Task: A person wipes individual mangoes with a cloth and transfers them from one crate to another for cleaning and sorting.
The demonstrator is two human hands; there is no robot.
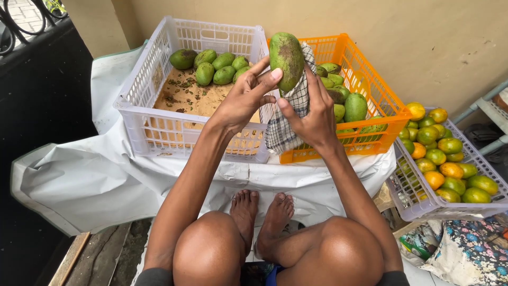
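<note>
Knees (211, 249) and bare feet (262, 217) fill the near edge, resting on a white sheet (79, 175). Just beyond them, the left hand (243, 98) pinches a green mango (286, 59) by its lower end, thumb and fingertips pressed to the skin, holding it upright above the crates. From the other side the right hand (312, 116) presses a checked cloth (288, 119) against the fruit, its fingers closed around the fabric.

Behind the hands, on the left, a white crate (143, 100) holds a small heap of green mangoes at its far end, with most of its brown, litter-flecked floor bare. To the right, an orange crate (370, 79) holds more mangoes. At the far right stands a lavender tray (418, 204) of green and orange citrus.

Judging by how they lie, the wiping looks well along, though which crate takes the cleaned fruit cannot be told. Dark blotches remain on the held mango. Its right flank is hidden by cloth, the hands cover part of the orange crate, and the frame edge cuts off the tray.
</note>
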